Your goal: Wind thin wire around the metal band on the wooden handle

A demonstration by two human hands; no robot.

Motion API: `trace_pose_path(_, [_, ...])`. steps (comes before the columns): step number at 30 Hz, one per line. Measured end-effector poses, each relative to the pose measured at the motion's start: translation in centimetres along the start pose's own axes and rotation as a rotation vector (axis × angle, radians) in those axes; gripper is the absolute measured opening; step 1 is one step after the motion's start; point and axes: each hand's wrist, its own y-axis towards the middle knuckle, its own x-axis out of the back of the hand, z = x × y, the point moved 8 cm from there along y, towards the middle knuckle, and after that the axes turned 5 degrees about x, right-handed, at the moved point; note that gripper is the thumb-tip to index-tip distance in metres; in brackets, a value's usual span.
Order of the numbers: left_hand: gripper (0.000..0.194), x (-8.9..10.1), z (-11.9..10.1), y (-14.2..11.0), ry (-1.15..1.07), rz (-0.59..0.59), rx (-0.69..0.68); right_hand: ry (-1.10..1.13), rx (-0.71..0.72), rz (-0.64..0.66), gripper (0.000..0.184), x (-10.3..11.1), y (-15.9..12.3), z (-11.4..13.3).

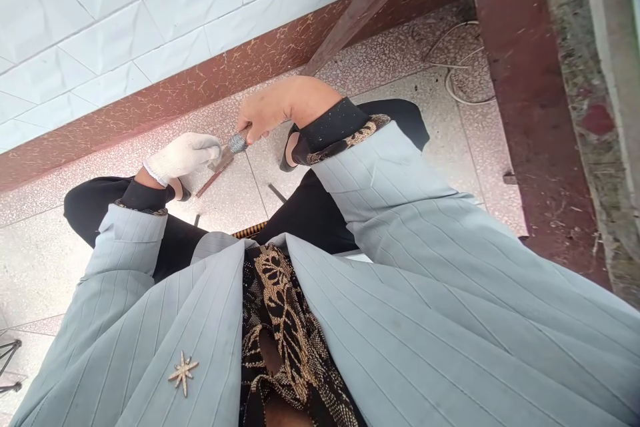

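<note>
My right hand (280, 107), bare, is closed around the handle of a wire-wrapped tool (237, 142). A grey coiled binding shows just beyond my fingers, and the tool's far end points toward my other hand. My left hand (183, 155) wears a white knit glove. Its fingers are pressed together near that far end, around something small and greyish that I cannot make out. Below the two hands runs a thin reddish-brown strip (215, 178); whether it lies on the floor or is held, I cannot tell.
White tiles (125, 33) and a brown marbled skirting (165, 101) line the wall ahead. A wooden leg (367, 10) slants down beyond my right hand. To the right stand a red-brown beam (535, 100) and a loose pale cable (453, 83). Speckled floor tiles (30, 247) lie below.
</note>
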Motion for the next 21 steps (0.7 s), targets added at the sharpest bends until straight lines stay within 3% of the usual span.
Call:
trace_pose_path(3, [0.019,0.6,0.2,0.0,-0.001,-0.054,0.001,-0.078,-0.165,0.125,0.020,-1.1,-0.6,-0.6])
trace_pose_path(6, [0.020,1.1,0.4,0.0,-0.011,-0.083,-0.006,0.054,-0.095,0.107,0.020,-1.4,-0.8,1.0])
trace_pose_path(10, [0.023,1.2,1.1,0.0,-0.079,-0.072,0.005,-0.037,-0.072,0.279,0.009,-2.5,-1.9,2.5])
trace_pose_path(12, [0.026,1.3,1.6,0.1,-0.152,-0.076,-0.005,-0.028,-0.050,0.284,0.007,-2.6,-2.4,3.3])
trace_pose_path(15, [0.033,2.1,1.9,-0.1,-0.254,-0.175,-0.083,0.116,0.185,0.137,0.011,-1.5,-2.7,5.2])
trace_pose_path(17, [0.040,2.7,2.1,-0.2,-0.286,-0.259,-0.099,0.307,0.434,-0.079,0.018,0.5,-2.6,6.3])
trace_pose_path(19, [0.045,2.7,2.2,-0.3,-0.275,-0.284,-0.052,0.599,0.661,-0.328,0.048,3.0,-2.8,6.4])
trace_pose_path(20, [0.046,2.6,2.0,-0.3,-0.258,-0.284,-0.032,0.716,0.711,-0.416,0.056,3.8,-2.7,5.9])
trace_pose_path(21, [0.046,2.4,1.7,-0.3,-0.238,-0.268,-0.024,0.807,0.713,-0.514,0.051,4.6,-2.6,5.3])
